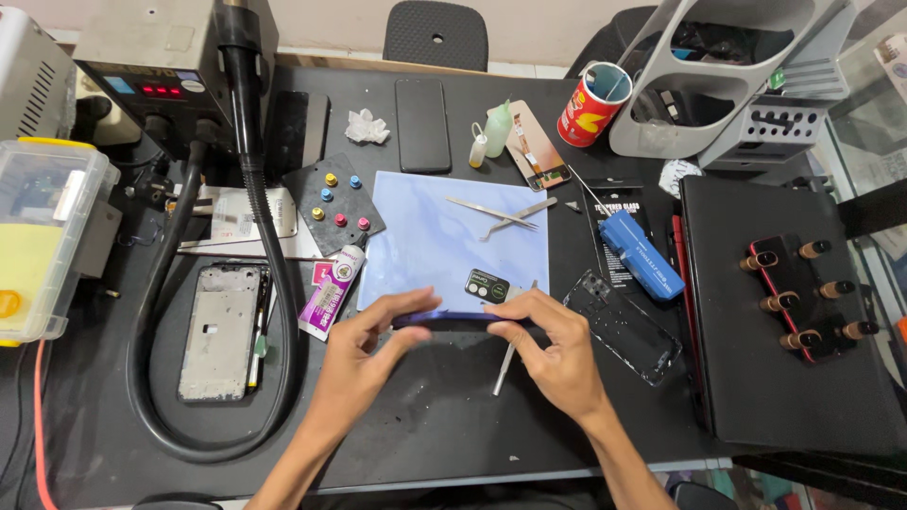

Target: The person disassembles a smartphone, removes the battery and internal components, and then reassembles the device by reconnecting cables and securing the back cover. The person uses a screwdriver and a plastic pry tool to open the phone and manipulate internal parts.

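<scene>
Both hands gripping a phone [453, 319] edge-on over the blue mat [425, 246]: left hand [364, 354] w/ one end, right hand [553, 349] the other. Long axis running left-right; its face hidden.

Two tweezers [499, 215], two dropper bottles [491, 132].

Phone repair workshop: hot-air station [161, 71], tweezers [501, 215], bare phone frame [219, 331], glue tube [331, 291].
</scene>
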